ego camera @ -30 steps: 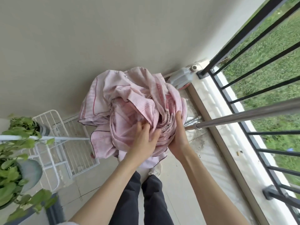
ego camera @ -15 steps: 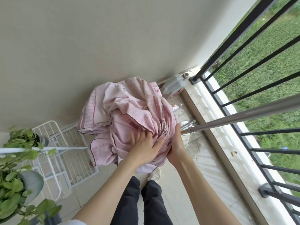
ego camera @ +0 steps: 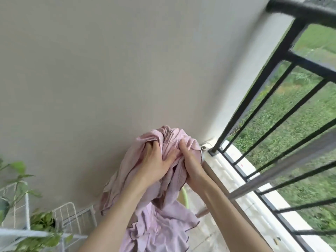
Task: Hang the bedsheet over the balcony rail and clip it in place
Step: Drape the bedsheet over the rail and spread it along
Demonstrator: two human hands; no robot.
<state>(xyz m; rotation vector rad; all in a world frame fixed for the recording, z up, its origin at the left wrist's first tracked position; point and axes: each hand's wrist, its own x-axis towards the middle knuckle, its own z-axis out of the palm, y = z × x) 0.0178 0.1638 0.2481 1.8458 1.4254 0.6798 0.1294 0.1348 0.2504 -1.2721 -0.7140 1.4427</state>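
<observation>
Bedsheet centre, before wall; balcony rail right; rack left.

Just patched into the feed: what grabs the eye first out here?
The bunched pink bedsheet at centre, gripped near its top by both hands, the left hand and right hand, with the rest trailing down toward the floor. To the right, the black balcony rail stands bare against the grass, and a blurred grey pole crosses in front of it.

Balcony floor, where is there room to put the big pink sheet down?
Little floor shows. A bare tiled strip lies between the hanging bedsheet and the white ledge under the black railing. Bottom left is crowded by the white wire rack and leafy plant.
</observation>
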